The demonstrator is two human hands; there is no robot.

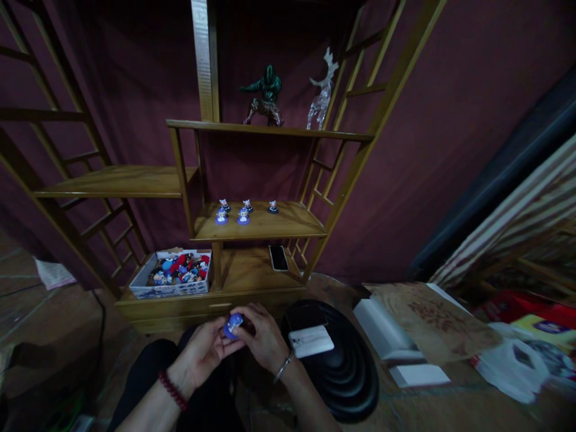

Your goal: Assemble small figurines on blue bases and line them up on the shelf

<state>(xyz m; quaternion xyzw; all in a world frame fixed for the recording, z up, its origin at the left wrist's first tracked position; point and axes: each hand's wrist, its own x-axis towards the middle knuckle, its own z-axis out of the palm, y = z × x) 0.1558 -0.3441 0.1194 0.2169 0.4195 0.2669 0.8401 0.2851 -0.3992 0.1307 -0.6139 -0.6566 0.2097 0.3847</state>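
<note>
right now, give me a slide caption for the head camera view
Left hand and right hand hold a purple figurine in front of a wooden shelf bearing five small figurines.

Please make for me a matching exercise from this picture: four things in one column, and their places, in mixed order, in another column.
Things
1. Nearest purple figurine
2. Clear deer
3. Open box
4. Dark-screened phone

Places
A. On the board above the drawer front, at its right side
B. On the upper shelf, beside a green crouching figure
C. Between the left hand and the right hand
D. Low on the cabinet's left, filled with small colourful pieces

Right pairs: 1-C, 2-B, 3-D, 4-A
</note>
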